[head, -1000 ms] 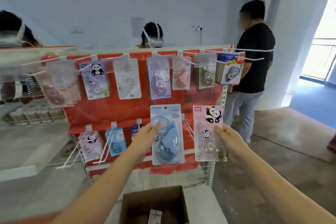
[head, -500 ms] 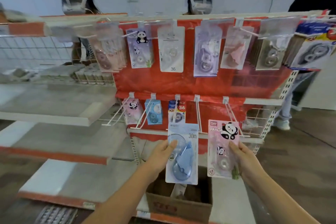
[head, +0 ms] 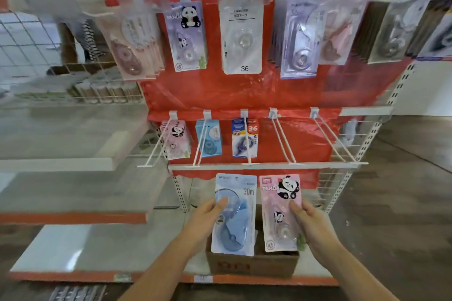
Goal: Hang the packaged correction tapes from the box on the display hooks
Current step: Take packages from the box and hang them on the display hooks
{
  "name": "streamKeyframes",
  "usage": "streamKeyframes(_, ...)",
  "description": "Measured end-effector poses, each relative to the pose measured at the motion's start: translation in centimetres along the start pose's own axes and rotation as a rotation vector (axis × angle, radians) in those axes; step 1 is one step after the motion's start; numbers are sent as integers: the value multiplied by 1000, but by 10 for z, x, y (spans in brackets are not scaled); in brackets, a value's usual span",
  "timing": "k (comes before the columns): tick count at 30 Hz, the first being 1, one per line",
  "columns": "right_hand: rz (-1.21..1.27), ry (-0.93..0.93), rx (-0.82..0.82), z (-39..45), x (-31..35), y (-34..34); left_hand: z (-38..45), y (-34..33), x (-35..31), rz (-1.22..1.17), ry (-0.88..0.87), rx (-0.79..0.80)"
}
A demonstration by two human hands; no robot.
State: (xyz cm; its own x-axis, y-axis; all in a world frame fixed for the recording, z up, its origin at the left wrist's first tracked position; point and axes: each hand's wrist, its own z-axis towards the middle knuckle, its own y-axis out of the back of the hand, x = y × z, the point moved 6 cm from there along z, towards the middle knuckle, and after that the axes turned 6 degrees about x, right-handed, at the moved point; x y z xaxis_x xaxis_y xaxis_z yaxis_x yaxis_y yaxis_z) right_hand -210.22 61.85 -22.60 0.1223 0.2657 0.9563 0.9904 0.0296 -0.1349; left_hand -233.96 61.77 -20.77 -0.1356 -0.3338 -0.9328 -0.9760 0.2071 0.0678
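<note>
Left hand [head: 208, 214] has the blue correction tape pack [head: 233, 215] pinched along its left edge, thumb pressed on the clear blister, fingers hidden behind the card. Right hand [head: 310, 222] grips the pink panda pack [head: 280, 212] the same way on its right edge, thumb over the front. I'm keeping both upright and facing me, side by side and nearly touching, so I can read the fronts and match each to its hook; holding by the outer edges leaves the top of each card free, though I can't make out the hang slots. Both forearms reach in from six o'clock, wrists about level.

Just behind the packs, at six o'clock of them, sits the cardboard box [head: 252, 266] on the bottom shelf [head: 97, 247]; I can't see what's inside.

Up at twelve o'clock runs the lower row of hooks [head: 283, 139]. Matching stock hangs toward eleven o'clock: pink panda packs [head: 176, 139], then blue ones [head: 209, 138], then a pack marked 36 [head: 244, 138]. Two hooks at one o'clock stand bare. The upper row [head: 241, 32] looks well filled.
</note>
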Motion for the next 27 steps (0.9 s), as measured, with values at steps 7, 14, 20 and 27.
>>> streamKeyframes(7,30,-71,36,29,-64,-9,37,18,52,62,46,49)
streamKeyframes(14,6,4,45,107,-106,14,119,28,97,160,-24,-19)
streamKeyframes(20,15,123,30,181,-153,31,193,32,140,190,-171,-77)
streamKeyframes(27,-125,317,51,256,-182,36,267,50,175,192,-342,-219)
